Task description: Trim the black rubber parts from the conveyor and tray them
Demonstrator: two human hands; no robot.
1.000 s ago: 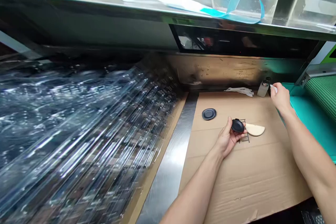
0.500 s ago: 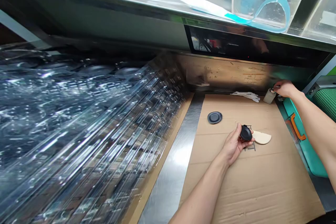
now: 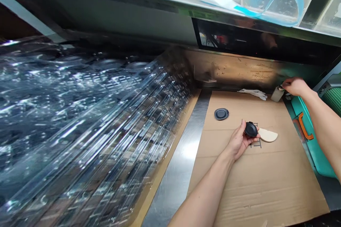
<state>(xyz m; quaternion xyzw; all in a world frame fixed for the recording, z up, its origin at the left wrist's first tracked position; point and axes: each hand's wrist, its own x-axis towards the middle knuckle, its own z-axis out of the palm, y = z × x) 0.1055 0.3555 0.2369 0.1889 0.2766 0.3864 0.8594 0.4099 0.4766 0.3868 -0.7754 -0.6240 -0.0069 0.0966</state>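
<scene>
My left hand [image 3: 238, 144] is closed on a round black plastic cap [image 3: 250, 129], held above the cardboard sheet [image 3: 229, 177]. Just right of its fingertips lies a cream half-round pad [image 3: 269, 136]. A similar flat black round part [image 3: 221, 114] rests on the cardboard beyond the hand. At the back right, my right hand [image 3: 297, 87] reaches to the top of a small grey bottle [image 3: 277, 94]. Its fingers are pinched together by the bottle's neck; what they hold is too small to make out.
Stacked clear plastic trays [image 3: 128, 142] fill the left side. A white glove [image 3: 254, 94] lies at the back. On the right stands a teal case [image 3: 317, 149] with an orange handle [image 3: 305, 127]. A metal shelf [image 3: 170, 9] overhangs the bench.
The camera view has shifted slightly, so everything sits a little higher and farther right. The right hand stays by the bottle's top, and the left hand still holds the black cap.
</scene>
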